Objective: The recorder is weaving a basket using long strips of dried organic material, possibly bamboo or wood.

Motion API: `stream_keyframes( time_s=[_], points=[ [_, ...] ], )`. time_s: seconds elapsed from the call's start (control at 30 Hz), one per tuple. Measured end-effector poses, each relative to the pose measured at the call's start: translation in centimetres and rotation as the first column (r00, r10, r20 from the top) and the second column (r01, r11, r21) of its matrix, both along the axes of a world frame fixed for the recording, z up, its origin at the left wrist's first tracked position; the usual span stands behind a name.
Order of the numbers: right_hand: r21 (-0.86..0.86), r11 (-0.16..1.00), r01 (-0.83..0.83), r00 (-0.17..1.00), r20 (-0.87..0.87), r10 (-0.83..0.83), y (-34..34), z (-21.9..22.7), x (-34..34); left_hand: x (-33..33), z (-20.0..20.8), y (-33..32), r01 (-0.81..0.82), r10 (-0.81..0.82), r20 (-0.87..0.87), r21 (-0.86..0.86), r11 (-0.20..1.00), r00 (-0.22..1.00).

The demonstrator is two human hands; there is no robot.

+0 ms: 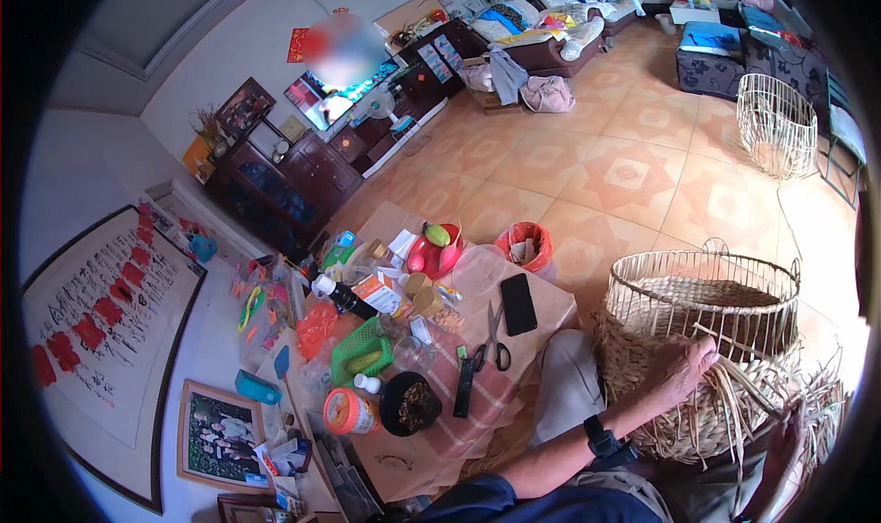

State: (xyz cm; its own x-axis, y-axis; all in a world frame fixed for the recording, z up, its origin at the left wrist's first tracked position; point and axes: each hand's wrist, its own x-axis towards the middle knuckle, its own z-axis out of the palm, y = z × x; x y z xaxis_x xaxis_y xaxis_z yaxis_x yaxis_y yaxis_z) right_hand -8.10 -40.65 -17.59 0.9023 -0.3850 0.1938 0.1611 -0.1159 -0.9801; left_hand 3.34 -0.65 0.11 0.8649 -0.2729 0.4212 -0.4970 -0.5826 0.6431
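Observation:
A large round basket point(695, 385) stands at my right knee. Its lower wall is thickly woven from dried straw, and bare thin ribs rise above the weave to a hoop rim. My left hand point(681, 367), with a dark watch on the wrist, is at the near side of the basket, fingers closed on straw strands at the weave's upper edge. Lower and farther right, my right hand point(781, 448) is closed around strands too, partly in shadow. Loose straw strands point(737, 396) hang between the two hands. More straw point(823, 417) lies bunched beside my right hand.
Left of me is a cluttered table point(541, 303) with a black phone point(518, 305), scissors point(496, 339), a green basket point(360, 350), a dark bowl point(410, 404) and an orange-lidded jar point(350, 412). A red-lined bin point(527, 246) stands behind it. A bare basket frame point(776, 127) stands at far right.

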Motion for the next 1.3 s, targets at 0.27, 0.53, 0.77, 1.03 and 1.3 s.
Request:
stream_keyframes(
  time_s=[0.27, 0.53, 0.77, 1.03, 1.3],
  points=[
    [0.718, 0.467, -0.517, 0.856, 0.453, 0.25, -4.7, 7.5, -5.2, -0.4, -0.5, -1.1, 0.052, -0.069, -0.176, -0.099, 0.994, 0.982],
    [0.594, 0.728, 0.343, 0.935, -0.138, -0.327, -7.8, 4.8, -5.9, 0.5, 2.6, 2.9, -0.005, -0.015, -0.443, -0.043, 0.999, 0.896],
    [0.171, 0.772, 0.612, 0.697, -0.577, -0.425, -6.9, -11.8, -18.5, 0.7, 3.1, 1.5, 0.105, -0.061, -0.371, 0.101, 0.989, 0.927],
    [-0.457, 0.887, 0.067, 0.322, -0.831, -0.452, 0.8, -20.9, -21.3, 0.7, 2.6, 2.4, 0.08, -0.053, -0.476, 0.036, 0.996, 0.878],
    [-0.35, 0.937, -0.013, 0.203, -0.918, -0.34, 0.8, -24.0, -21.6, 0.4, 3.5, 3.2, 0.003, 0.036, -0.53, 0.072, 0.997, 0.847]
  ],
)
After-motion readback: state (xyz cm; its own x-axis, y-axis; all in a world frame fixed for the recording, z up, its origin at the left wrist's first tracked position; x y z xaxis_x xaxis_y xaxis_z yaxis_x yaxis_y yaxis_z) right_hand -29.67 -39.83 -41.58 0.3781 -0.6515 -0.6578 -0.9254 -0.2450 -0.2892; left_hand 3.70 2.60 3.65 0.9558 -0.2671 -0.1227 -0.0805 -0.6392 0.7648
